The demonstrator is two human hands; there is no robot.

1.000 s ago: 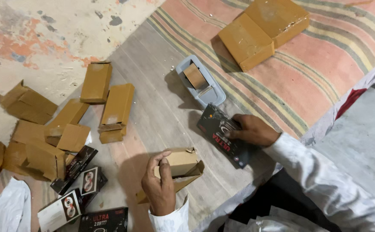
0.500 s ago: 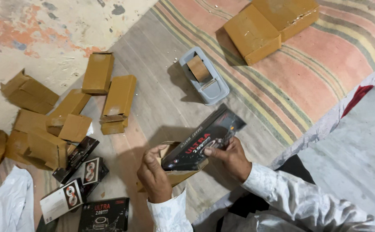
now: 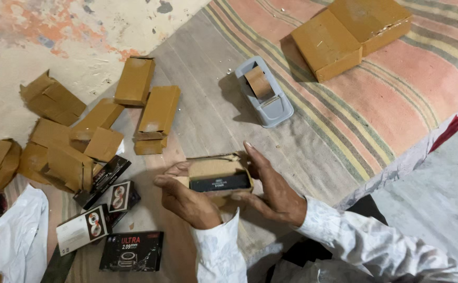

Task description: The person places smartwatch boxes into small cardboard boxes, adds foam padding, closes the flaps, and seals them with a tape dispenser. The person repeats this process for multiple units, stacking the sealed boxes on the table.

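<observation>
While both hands gripped 1 open carton point(image 3: 216, 170) just below the tape dispenser point(image 3: 265, 93), left hand point(image 3: 187, 196) and right hand point(image 3: 271, 186) clasped its sides, a black box point(image 3: 219, 183) sitting partly inside. Judging by this, insertion looked nearly done; flaps remained open. Left of the dispenser lay more cartons point(image 3: 158, 112); 4 boxes point(image 3: 111, 209) waited.

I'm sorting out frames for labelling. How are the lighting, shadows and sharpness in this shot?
Head view: soft, even light with no glare; the tape dispenser and big cardboard box cast dark shadows to their left. The left hand, right hand and the small carton between them look sharp, without motion blur.
</observation>
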